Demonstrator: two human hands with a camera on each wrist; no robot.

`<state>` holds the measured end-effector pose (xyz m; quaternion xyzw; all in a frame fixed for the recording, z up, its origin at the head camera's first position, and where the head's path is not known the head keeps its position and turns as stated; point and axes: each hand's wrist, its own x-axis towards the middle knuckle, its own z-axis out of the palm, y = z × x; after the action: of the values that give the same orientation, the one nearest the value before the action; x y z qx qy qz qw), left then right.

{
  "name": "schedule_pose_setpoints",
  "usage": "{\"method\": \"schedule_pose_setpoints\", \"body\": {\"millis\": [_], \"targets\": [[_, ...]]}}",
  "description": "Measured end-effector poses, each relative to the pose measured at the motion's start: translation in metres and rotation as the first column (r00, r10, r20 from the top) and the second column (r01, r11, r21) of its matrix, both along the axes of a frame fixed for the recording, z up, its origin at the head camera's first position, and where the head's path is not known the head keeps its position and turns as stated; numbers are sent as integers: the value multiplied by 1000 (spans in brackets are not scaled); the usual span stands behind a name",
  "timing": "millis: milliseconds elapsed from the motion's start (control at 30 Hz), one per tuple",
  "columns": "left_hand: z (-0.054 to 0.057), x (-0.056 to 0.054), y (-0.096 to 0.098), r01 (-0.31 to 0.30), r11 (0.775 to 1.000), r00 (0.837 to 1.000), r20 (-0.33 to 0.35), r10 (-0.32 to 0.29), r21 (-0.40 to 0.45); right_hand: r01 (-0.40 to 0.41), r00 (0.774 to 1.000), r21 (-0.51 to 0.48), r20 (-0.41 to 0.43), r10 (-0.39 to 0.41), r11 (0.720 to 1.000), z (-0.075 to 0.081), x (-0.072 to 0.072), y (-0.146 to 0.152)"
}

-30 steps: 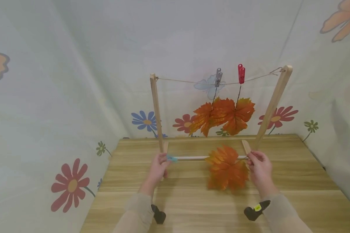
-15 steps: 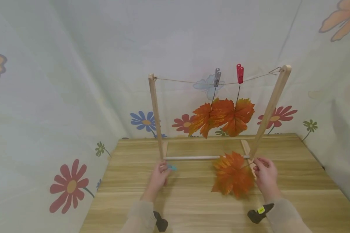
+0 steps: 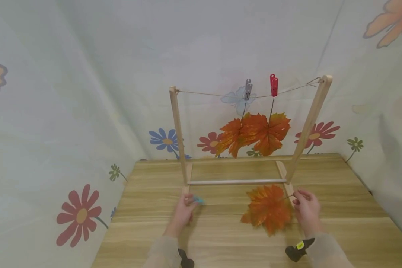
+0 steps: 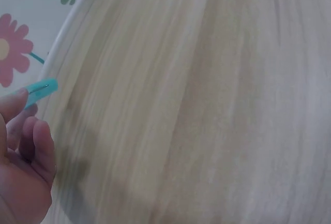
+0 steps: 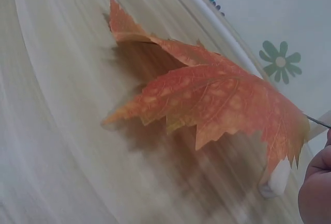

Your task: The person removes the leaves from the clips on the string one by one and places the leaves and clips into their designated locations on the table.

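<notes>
My left hand (image 3: pixel 182 210) pinches a light blue clothespin (image 3: pixel 198 200) over the table, in front of the frame's left foot. In the left wrist view the clothespin (image 4: pixel 41 90) sticks out between thumb and finger. Between the fingertips of my right hand (image 3: pixel 307 208) is the thin stem of an orange artificial maple leaf (image 3: pixel 268 208). The leaf spreads leftward from that hand, and in the right wrist view the leaf (image 5: pixel 217 100) casts a shadow on the wood below. Behind, two similar leaves (image 3: pixel 271 132) hang from a string (image 3: pixel 204 93) by a grey clothespin (image 3: pixel 248 90) and a red clothespin (image 3: pixel 274 85).
A wooden frame with a left post (image 3: pixel 177 130), a right post (image 3: pixel 309 128) and a pale crossbar (image 3: pixel 236 182) stands toward the back of the wood-grain table (image 3: pixel 227 238). Close behind and at the sides hangs a flower-printed curtain (image 3: pixel 120 56).
Both hands have drawn back toward the body and down from the crossbar, bringing the blue clothespin and the leaf. The right hand also shifted slightly right. The hanging leaves stay on the string.
</notes>
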<state>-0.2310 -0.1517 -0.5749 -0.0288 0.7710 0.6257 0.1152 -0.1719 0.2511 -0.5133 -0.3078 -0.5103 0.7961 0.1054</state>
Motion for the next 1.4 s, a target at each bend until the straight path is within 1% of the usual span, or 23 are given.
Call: {"method": "schedule_pose_setpoints", "body": {"millis": [167,300,433,533,567,700,800,933,1033,1267,1400], "targets": [[-10,3,0,-3,999,1000,-19,3,-33,-1,1000,21,16,1,1000,-14,1,4],[-19,7,0,-3,998,1000,-24,1,-63,-6,999,14,42,5,1000,-23,4,8],[-23,12,2,-31,995,999,-15,30,-99,-22,998,14,54,21,1000,-30,8,10],[-24,15,4,-66,987,998,-19,64,-144,-42,998,15,56,41,999,-34,9,12],[-23,16,5,-74,983,997,-30,70,-166,-49,997,13,59,48,999,-35,10,13],[-23,19,7,-102,959,994,-64,88,-263,-78,995,9,65,78,997,-39,11,15],[-22,20,9,-114,941,993,-70,96,-318,-85,995,11,54,84,996,-42,12,16],[-21,20,10,-125,927,992,-64,109,-353,-78,996,19,40,77,997,-44,13,15],[-21,20,11,-130,919,991,-72,111,-373,-81,995,18,53,80,997,-45,13,15],[-20,19,12,-113,884,993,-81,86,-453,-126,988,79,105,118,989,-52,15,17],[-18,17,13,-112,877,993,-81,83,-466,-158,982,97,119,146,983,-55,16,19]]}}
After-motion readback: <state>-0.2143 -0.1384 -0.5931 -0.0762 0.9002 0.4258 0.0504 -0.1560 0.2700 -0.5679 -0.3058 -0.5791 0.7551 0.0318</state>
